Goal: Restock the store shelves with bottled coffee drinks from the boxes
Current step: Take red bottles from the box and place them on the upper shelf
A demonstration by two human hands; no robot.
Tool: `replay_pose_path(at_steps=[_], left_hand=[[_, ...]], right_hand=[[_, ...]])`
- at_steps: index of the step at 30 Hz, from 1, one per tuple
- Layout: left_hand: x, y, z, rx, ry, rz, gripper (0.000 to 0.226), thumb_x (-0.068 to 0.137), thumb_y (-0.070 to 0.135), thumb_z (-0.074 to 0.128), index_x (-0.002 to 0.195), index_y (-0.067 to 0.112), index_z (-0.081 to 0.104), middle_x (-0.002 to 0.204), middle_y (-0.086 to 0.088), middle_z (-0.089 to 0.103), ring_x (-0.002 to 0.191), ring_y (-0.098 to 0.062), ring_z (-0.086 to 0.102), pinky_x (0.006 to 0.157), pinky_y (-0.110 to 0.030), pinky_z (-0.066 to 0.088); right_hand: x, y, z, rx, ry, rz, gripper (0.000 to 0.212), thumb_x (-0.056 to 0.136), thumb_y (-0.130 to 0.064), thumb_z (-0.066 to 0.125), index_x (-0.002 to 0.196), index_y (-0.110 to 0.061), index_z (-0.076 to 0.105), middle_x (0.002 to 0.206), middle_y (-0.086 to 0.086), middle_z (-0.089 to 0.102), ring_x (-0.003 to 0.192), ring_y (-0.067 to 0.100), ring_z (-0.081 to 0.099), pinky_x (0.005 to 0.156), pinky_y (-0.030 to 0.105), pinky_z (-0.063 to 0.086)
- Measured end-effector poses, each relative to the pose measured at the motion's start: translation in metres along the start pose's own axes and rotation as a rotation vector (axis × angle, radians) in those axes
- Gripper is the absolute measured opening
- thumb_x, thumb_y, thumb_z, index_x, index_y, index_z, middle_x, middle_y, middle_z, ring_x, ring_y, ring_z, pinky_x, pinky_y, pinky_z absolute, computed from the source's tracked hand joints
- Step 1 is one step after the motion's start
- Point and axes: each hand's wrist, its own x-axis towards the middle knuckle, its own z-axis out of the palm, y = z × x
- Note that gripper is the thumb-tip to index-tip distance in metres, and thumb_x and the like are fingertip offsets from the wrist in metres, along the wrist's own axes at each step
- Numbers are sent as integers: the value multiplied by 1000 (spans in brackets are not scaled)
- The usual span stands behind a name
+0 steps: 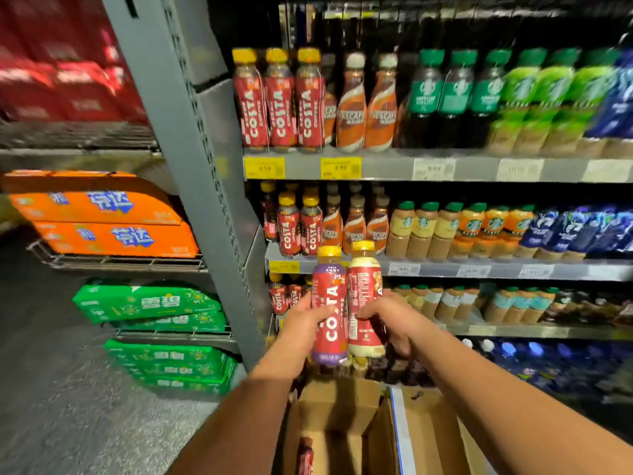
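Observation:
My left hand (301, 318) grips a red Costa coffee bottle (329, 289) with a yellow cap, logo facing me. My right hand (394, 318) grips a second Costa bottle (364, 286), its back label toward me. Both bottles stand upright side by side, touching, in front of the lower shelves. Below my arms sits an open cardboard box (346, 406) with one more red bottle (305, 455) lying inside. Costa bottles stand at the left end of the top shelf (279, 101), the middle shelf (298, 228) and the third shelf (282, 296).
A grey shelf upright (191, 138) stands left of the coffee shelves. Nescafe bottles (366, 104) and Starbucks bottles (455, 94) fill the rows to the right. Orange cases (102, 217) and green cases (154, 303) are stacked on racks at left. Grey floor (68, 406) lies below.

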Motion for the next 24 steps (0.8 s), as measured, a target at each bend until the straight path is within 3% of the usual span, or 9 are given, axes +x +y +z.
replay_pose_path(at_steps=[3, 7, 13, 16, 18, 21, 24], left_hand=[[-20, 48, 4, -21, 27, 69, 29, 90, 5, 58, 119, 9, 56, 102, -12, 68, 82, -26, 65, 79, -37, 53], [-43, 106, 11, -38, 52, 195, 27, 90, 7, 57, 116, 15, 57, 104, -13, 68, 84, -29, 65, 86, -45, 52], [-61, 176, 26, -42, 30, 345, 22, 91, 8, 56, 111, 17, 60, 105, -16, 69, 86, -31, 65, 86, -45, 52], [-65, 206, 31, -40, 6, 394, 20, 91, 12, 57, 110, 19, 59, 101, -12, 70, 82, -28, 67, 83, -44, 54], [-66, 225, 34, -42, -1, 439, 22, 91, 11, 56, 112, 17, 58, 96, -10, 69, 78, -25, 66, 81, -43, 54], [-69, 255, 41, -49, -30, 491, 19, 93, 11, 54, 110, 16, 57, 90, -9, 68, 74, -24, 64, 78, -41, 54], [-68, 287, 51, -35, -32, 533, 17, 93, 18, 56, 110, 16, 56, 93, -12, 68, 75, -26, 65, 77, -42, 54]], right_hand=[[-24, -54, -2, -27, -37, -71, 27, 77, 9, 59, 100, -5, 63, 103, 19, 70, 98, 37, 66, 92, 53, 50], [-61, -116, -5, -73, -37, -248, 30, 72, 4, 72, 99, -7, 66, 95, 12, 74, 90, 32, 70, 91, 51, 53], [-105, -191, -11, -91, 60, -443, 43, 67, -1, 80, 107, -4, 64, 95, 10, 73, 89, 29, 70, 87, 48, 55], [-121, -222, -15, -90, 88, -538, 38, 69, -3, 81, 102, -9, 63, 92, 5, 71, 82, 21, 69, 81, 41, 55], [-130, -239, -16, -93, 100, -587, 33, 70, -3, 81, 95, -13, 62, 90, 3, 71, 80, 20, 69, 83, 42, 55], [-136, -264, -17, -50, 122, -634, 40, 67, -2, 82, 101, -11, 63, 94, 5, 72, 87, 24, 70, 86, 46, 56], [-138, -290, -18, -21, 148, -688, 44, 65, -2, 83, 104, -10, 65, 95, 7, 73, 83, 20, 70, 77, 38, 58]])
